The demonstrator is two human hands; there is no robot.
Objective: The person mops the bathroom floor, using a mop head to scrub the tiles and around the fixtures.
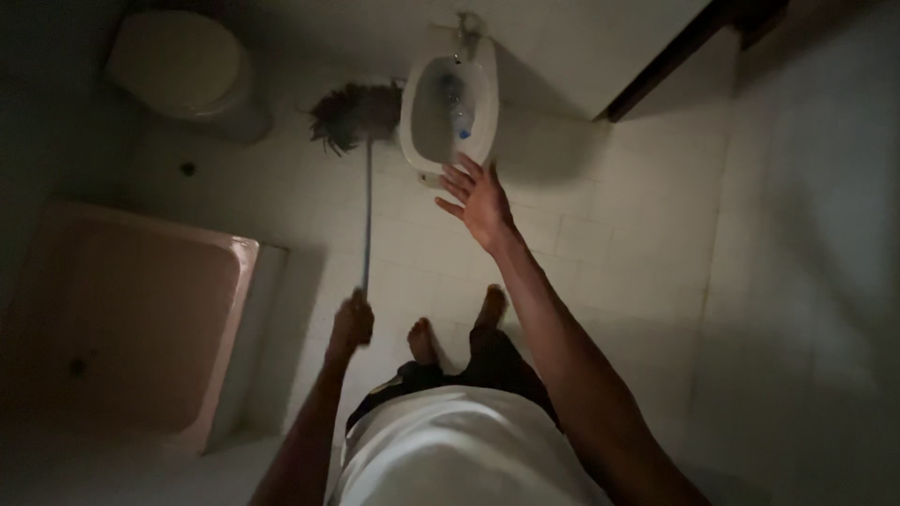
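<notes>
Mop (361,122), one, in left hand (352,323).

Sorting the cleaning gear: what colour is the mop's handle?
Light blue; the mop handle, held by the left hand, shows in the head view.

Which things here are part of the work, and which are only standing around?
In use: mop, gripped by the left hand; bidet with a plastic bottle inside, under the open right hand.
Standing around: toilet, pink shower tray.
</notes>
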